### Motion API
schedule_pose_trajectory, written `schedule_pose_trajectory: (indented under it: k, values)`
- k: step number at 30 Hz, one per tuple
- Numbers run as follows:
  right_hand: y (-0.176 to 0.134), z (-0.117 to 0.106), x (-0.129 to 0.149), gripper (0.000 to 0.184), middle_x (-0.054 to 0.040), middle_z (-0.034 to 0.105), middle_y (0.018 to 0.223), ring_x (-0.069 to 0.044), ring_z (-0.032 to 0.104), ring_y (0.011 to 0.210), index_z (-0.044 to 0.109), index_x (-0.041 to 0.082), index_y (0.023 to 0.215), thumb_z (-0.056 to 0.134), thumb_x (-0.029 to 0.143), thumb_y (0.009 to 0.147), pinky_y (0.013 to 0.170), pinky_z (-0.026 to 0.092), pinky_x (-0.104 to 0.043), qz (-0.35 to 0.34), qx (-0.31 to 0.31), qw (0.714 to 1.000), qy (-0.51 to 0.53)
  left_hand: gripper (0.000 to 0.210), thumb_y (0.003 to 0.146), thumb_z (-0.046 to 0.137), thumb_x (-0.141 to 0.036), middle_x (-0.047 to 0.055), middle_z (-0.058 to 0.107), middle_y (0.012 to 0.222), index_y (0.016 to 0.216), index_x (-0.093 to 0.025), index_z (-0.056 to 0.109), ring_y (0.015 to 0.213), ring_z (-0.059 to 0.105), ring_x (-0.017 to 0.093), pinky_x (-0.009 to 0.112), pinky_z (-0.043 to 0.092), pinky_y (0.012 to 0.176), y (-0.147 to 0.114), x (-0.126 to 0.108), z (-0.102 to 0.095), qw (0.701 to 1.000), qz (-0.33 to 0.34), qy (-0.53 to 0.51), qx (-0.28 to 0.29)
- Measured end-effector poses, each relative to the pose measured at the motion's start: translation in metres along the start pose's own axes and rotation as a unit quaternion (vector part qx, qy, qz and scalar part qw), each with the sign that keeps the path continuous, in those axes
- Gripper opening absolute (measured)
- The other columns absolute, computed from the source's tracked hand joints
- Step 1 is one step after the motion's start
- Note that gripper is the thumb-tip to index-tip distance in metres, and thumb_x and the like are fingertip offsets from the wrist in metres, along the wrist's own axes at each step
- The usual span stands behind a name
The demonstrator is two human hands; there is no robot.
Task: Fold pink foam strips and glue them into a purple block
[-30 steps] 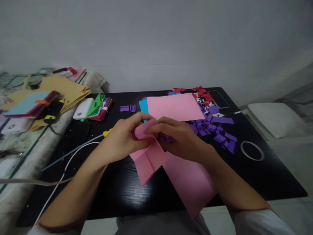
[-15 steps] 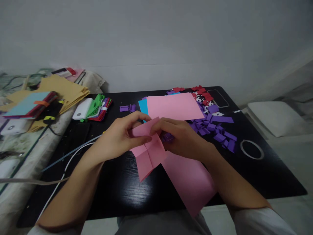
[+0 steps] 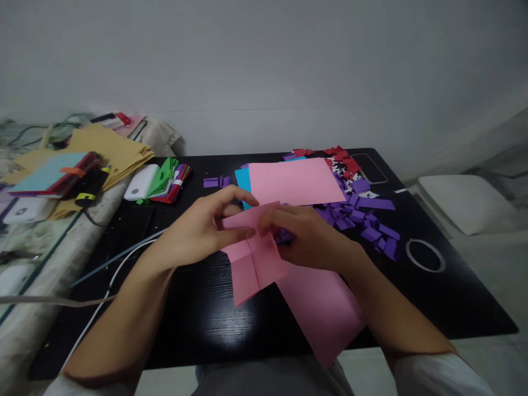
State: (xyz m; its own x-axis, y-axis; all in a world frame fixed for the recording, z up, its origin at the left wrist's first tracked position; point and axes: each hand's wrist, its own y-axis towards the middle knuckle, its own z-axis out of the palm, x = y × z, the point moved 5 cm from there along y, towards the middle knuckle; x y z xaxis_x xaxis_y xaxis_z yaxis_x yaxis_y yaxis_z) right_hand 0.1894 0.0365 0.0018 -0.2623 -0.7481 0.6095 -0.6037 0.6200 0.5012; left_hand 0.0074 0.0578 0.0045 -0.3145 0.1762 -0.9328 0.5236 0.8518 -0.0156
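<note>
A creased sheet of pink paper (image 3: 258, 258) is held up over the black table between my two hands. My left hand (image 3: 214, 225) pinches its upper left part, thumb in front and fingers behind. At the upper right edge, my right hand (image 3: 303, 234) grips the same paper between thumb and bent index finger. Fold lines cross its lower part, which hangs toward me. Beneath my right wrist lies a flat pink sheet (image 3: 322, 308), its corner sticking out past the table's front edge. Purple paper pieces (image 3: 284, 235) show just behind my right fingers.
Behind my hands a pink sheet (image 3: 295, 181) overlaps a blue one (image 3: 243, 177). Purple scraps (image 3: 373, 234) and red scraps (image 3: 346, 162) spread to the right, near a ring (image 3: 424, 256). A white cable (image 3: 119, 269) runs by my left forearm. Bundled coloured strips (image 3: 169, 181) lie back left.
The pink paper's top edge has risen slightly to the right, and its lower flap has turned a little. Both hands keep hold of it. The view has shifted slightly.
</note>
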Motion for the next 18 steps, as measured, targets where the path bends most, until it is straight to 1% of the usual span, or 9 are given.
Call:
schedule_pose_trajectory:
  k: [3,6,8,10,14,16,17,18]
  values:
    - [-0.0011,0.0025,0.0009,0.035,0.0001,0.075,0.094,-0.012,0.069,0.079,0.066,0.023,0.103,0.059,-0.003,0.081,0.068,0.048,-0.020,0.002,0.015,1.000,-0.010,0.035,0.089,0.079,-0.034,-0.001,0.072,0.080,0.118,-0.025,0.063,0.063,0.065,0.014,0.024,0.046,0.052,0.0001,0.0003,0.0001,1.000,-0.003,-0.022,0.004]
    - [-0.0023,0.0023,0.0005,0.042,0.0016,0.076,0.093,-0.012,0.069,0.074,0.066,0.026,0.114,0.061,-0.002,0.082,0.065,0.047,-0.020,0.013,0.013,1.000,-0.019,0.036,0.088,0.080,-0.034,-0.001,0.071,0.080,0.118,-0.025,0.063,0.064,0.065,0.014,0.023,0.046,0.052,0.0005,0.0011,0.0002,0.999,-0.007,-0.039,0.001]
    - [-0.0021,0.0010,0.0015,0.044,0.0012,0.077,0.095,-0.011,0.068,0.072,0.065,0.026,0.117,0.061,0.000,0.082,0.064,0.047,-0.020,0.009,0.007,1.000,-0.014,0.037,0.087,0.081,-0.032,-0.001,0.071,0.079,0.118,-0.025,0.063,0.063,0.065,0.014,0.022,0.046,0.052,0.0010,0.0020,0.0005,0.999,-0.011,-0.046,-0.001]
    - [-0.0010,-0.0003,0.0033,0.039,0.0003,0.077,0.093,-0.012,0.068,0.073,0.066,0.024,0.111,0.059,-0.001,0.083,0.065,0.046,-0.020,0.000,0.006,1.000,-0.009,0.039,0.085,0.082,-0.028,-0.002,0.071,0.079,0.119,-0.024,0.062,0.063,0.065,0.013,0.021,0.046,0.053,0.0018,0.0029,0.0014,0.998,-0.017,-0.064,-0.001]
    - [0.0017,-0.0025,0.0045,0.023,0.0004,0.073,0.080,-0.012,0.063,0.069,0.064,0.020,0.089,0.057,-0.001,0.082,0.062,0.042,-0.020,0.001,0.021,1.000,-0.009,0.040,0.084,0.081,-0.025,-0.003,0.070,0.075,0.118,-0.022,0.060,0.058,0.063,0.011,0.020,0.046,0.051,0.0031,0.0041,0.0033,0.996,-0.031,-0.086,0.003]
    - [0.0022,-0.0044,0.0045,0.021,0.0016,0.072,0.079,-0.011,0.062,0.068,0.063,0.020,0.085,0.061,0.000,0.079,0.063,0.042,-0.020,0.006,0.025,1.000,0.002,0.036,0.088,0.078,-0.028,-0.004,0.066,0.070,0.119,-0.021,0.061,0.053,0.058,0.010,0.019,0.041,0.047,0.0031,0.0029,0.0027,0.997,-0.022,-0.070,0.002]
    - [0.0022,-0.0055,0.0044,0.020,0.0021,0.072,0.079,-0.010,0.062,0.068,0.064,0.020,0.085,0.062,0.001,0.078,0.064,0.042,-0.020,0.008,0.026,1.000,0.010,0.035,0.090,0.076,-0.029,-0.004,0.066,0.071,0.120,-0.021,0.061,0.053,0.057,0.010,0.020,0.040,0.047,0.0027,0.0016,0.0016,0.998,-0.011,-0.056,-0.002]
    - [0.0021,-0.0065,0.0042,0.020,0.0025,0.072,0.079,-0.010,0.062,0.068,0.064,0.020,0.085,0.063,0.001,0.077,0.065,0.042,-0.020,0.011,0.027,0.999,0.016,0.034,0.092,0.074,-0.029,-0.002,0.069,0.076,0.122,-0.021,0.062,0.056,0.060,0.011,0.021,0.042,0.048,0.0020,-0.0008,-0.0006,0.999,0.009,-0.036,-0.014]
